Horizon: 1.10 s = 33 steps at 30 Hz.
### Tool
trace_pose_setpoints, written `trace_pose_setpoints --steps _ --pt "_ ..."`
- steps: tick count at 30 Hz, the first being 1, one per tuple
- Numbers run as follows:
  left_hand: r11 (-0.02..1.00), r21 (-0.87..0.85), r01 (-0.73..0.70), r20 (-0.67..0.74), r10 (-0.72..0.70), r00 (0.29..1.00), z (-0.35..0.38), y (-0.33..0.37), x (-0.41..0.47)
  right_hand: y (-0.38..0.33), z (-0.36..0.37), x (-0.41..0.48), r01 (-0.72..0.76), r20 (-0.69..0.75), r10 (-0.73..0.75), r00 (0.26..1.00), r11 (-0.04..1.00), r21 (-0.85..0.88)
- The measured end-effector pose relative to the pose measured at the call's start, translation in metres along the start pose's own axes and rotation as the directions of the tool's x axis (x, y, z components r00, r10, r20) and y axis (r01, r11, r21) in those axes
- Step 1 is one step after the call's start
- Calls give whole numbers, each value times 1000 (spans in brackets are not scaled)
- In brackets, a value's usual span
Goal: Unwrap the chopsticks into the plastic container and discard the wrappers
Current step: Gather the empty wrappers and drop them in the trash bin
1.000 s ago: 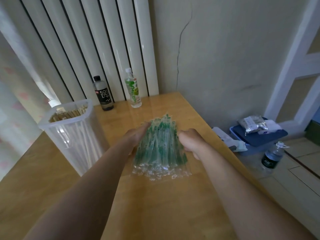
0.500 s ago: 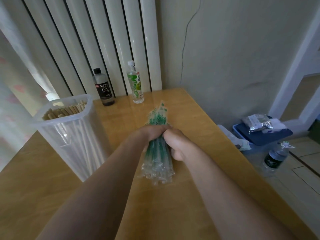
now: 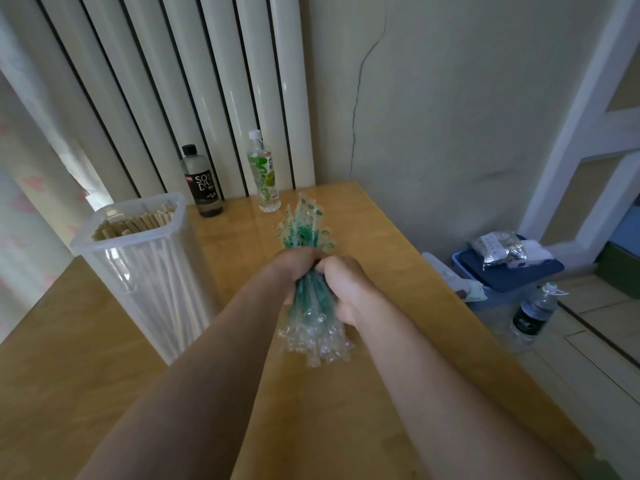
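Note:
A bunch of clear, green-printed wrappers (image 3: 313, 327) is squeezed together above the middle of the wooden table (image 3: 242, 393). My left hand (image 3: 298, 263) grips the bunch from the left and my right hand (image 3: 346, 285) grips it from the right, the two hands touching. The wrappers fan out beyond my fingers and below my wrists. A tall clear plastic container (image 3: 145, 271) stands at the left, filled with several bare wooden chopsticks (image 3: 135, 223) standing upright.
A black soda bottle (image 3: 202, 183) and a green-labelled bottle (image 3: 265, 174) stand at the table's far edge by the radiator. Right of the table, on the floor, are a blue bin (image 3: 509, 271) with bags on it and a water bottle (image 3: 533, 313).
The wrappers lay spread flat between my hands a second ago. My hands have since come together and bunched them into a tight bundle, which is lifted slightly.

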<state>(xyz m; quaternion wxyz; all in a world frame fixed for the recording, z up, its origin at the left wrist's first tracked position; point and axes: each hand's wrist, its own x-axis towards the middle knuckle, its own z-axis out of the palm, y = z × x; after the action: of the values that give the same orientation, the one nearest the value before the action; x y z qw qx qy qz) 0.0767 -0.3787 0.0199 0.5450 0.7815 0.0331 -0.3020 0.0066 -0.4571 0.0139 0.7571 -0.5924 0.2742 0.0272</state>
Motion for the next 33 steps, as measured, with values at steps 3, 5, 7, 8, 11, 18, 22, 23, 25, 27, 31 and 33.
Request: trace_pose_setpoints --steps 3,5,7,8,11,18,22,23,25,27,31,33 --pt "999 -23 -39 25 39 999 2 4 -14 -8 -8 -15 9 11 -9 1000 999 43" --pt "998 -31 -63 41 65 997 2 8 -26 -12 -13 -25 18 35 -21 999 998 65" --pt "995 -33 -96 43 97 994 2 12 -37 -16 -17 -36 44 41 -48 998 995 91" --pt "993 -32 -116 37 117 992 2 14 -44 -19 -20 -41 61 36 -65 997 992 107" --pt "987 -52 -154 45 156 987 7 20 -67 -28 -23 -60 136 0 -137 991 980 142" --pt "939 -113 -325 -172 304 937 22 25 -105 -33 -21 -117 232 -9 -232 973 973 2" --pt "921 -38 -387 -227 369 901 27 27 -130 -33 -15 -140 285 55 -280 958 947 -149" --pt "915 -13 -404 -242 389 889 28 27 -134 -33 -15 -146 294 66 -286 956 938 -182" --pt "897 35 -441 -269 433 860 30 29 -140 -35 -16 -157 326 76 -317 945 919 -222" --pt "878 98 -469 -298 475 828 31 31 -148 -37 -20 -161 373 81 -365 928 889 -266" --pt "810 149 -567 -215 586 781 34 29 -163 -42 -30 -162 385 90 -375 922 877 -286" --pt "743 208 -636 -99 663 742 37 25 -172 -45 -33 -161 403 62 -400 915 888 -222"
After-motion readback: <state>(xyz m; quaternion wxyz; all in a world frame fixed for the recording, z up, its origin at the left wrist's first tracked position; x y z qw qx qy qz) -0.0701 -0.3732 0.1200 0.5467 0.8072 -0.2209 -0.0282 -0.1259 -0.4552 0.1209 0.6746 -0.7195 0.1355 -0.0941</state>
